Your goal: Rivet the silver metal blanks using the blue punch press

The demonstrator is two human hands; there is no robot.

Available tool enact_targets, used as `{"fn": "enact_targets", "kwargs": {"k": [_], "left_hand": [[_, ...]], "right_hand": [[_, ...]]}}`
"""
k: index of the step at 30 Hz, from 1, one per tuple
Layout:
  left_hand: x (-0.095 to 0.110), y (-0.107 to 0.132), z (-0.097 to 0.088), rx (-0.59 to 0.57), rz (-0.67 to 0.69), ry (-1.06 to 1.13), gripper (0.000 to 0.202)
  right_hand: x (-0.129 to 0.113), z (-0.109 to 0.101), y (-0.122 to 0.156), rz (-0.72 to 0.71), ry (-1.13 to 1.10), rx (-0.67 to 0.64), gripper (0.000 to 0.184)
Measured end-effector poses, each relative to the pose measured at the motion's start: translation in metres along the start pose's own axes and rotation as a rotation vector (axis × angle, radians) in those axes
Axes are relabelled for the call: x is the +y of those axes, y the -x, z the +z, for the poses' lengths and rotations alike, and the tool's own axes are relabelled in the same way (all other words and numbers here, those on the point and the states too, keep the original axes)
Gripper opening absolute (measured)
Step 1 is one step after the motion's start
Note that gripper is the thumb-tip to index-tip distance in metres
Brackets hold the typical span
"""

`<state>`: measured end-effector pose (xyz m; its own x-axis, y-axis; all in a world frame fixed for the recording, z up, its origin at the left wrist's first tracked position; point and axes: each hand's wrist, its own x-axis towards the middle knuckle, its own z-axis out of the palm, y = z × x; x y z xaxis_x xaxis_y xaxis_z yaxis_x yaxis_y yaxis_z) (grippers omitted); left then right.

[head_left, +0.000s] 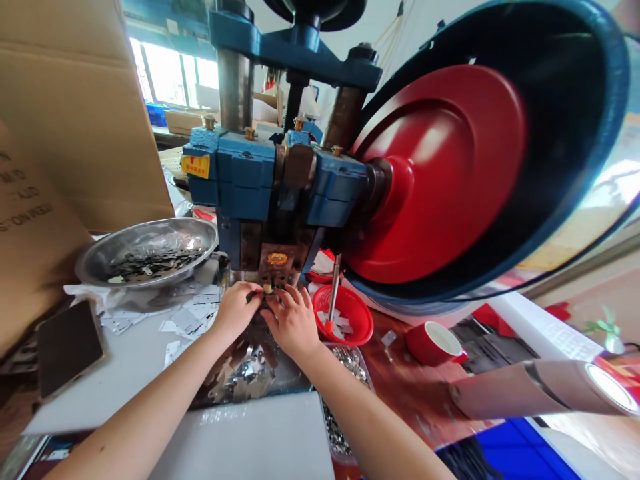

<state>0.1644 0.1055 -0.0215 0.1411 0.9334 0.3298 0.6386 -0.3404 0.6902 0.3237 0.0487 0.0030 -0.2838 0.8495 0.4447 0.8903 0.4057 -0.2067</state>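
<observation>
A blue press machine (245,173) stands in front of me, and both hands are at its die under the ram (280,263). My left hand (235,310) is closed in a pinch at the die's left side, with a small dark metal piece (251,296) at its fingertips. From the right, my right hand (295,327) reaches to the same spot with bent fingers, thumb and forefinger close together; what they grip is hidden. A small pale yellowish part (268,289) shows between the hands. Below them, loose silvery metal pieces (245,373) lie on the machine's base.
A large red flywheel (445,173) fills the right side. At left are a steel bowl (145,283) of dark flat pieces, a phone (70,350) and a cardboard box (80,120). A red basket (367,330), small-parts tub (347,459), red mug (433,343) and tumbler (540,387) stand right.
</observation>
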Motion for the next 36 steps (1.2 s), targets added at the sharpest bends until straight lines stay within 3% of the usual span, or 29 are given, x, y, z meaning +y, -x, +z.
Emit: {"fn": "enact_targets", "kwargs": {"k": [7, 13, 15, 18, 24, 29, 33, 36], "left_hand": [[0.006, -0.003, -0.006, 0.001, 0.008, 0.05, 0.021], [-0.003, 0.011, -0.017, 0.038, -0.118, 0.15, 0.034], [-0.007, 0.02, -0.024, 0.041, -0.162, 0.176, 0.038], [-0.008, 0.034, -0.034, 0.058, -0.205, 0.206, 0.042], [-0.007, 0.054, -0.048, 0.157, -0.359, 0.292, 0.042], [-0.02, 0.063, -0.054, 0.215, -0.354, 0.233, 0.044], [-0.026, 0.064, -0.06, 0.244, -0.361, 0.182, 0.043], [-0.025, 0.062, -0.065, 0.254, -0.353, 0.146, 0.041]], "right_hand": [[0.01, 0.001, 0.007, 0.123, -0.31, 0.118, 0.026], [0.031, -0.011, 0.051, 0.632, -0.946, 0.135, 0.037], [0.032, -0.022, 0.064, 0.704, -1.148, 0.169, 0.045], [0.03, -0.038, 0.073, 0.694, -1.345, 0.211, 0.054], [0.029, -0.047, 0.072, 0.635, -1.168, 0.157, 0.044], [0.028, -0.042, 0.069, 0.61, -1.116, 0.197, 0.043], [0.031, -0.027, 0.071, 0.683, -1.035, 0.306, 0.054], [0.038, -0.01, 0.075, 0.756, -1.124, 0.254, 0.068]]}}
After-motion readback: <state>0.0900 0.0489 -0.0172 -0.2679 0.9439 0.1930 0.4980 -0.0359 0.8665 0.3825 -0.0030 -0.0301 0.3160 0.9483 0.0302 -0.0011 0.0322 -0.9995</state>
